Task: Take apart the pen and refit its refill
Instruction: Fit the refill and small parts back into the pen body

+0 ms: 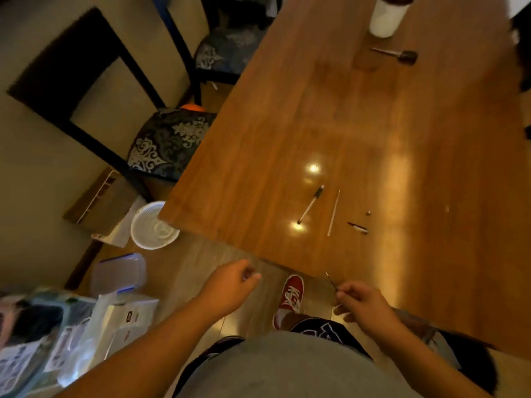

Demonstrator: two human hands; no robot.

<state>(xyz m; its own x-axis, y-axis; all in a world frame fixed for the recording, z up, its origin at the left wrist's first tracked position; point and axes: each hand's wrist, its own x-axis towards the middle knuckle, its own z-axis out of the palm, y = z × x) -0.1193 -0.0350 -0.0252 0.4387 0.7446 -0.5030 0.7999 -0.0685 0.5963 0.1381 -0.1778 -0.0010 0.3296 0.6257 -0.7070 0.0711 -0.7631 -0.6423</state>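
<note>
On the wooden table (pixel 373 133) lies a pen barrel (pixel 311 204) with a black grip. Right of it lies a thin white refill (pixel 333 213). Further right sit a tiny metal tip piece (pixel 368 212) and a small dark clip piece (pixel 357 227). My right hand (pixel 363 304) hovers at the table's near edge, fingers pinched on a thin dark sliver (pixel 330 280) that sticks up from them. My left hand (pixel 234 284) is off the table over the floor, fingers curled in, and I cannot tell whether it holds anything.
A white cup (pixel 386 15) and a dark-headed tool (pixel 398 54) stand at the table's far end. Two patterned chairs (pixel 169 142) sit along the left side. On the floor are a white basket (pixel 152 226), a clear lidded box (pixel 120 272) and bagged items (pixel 71 331).
</note>
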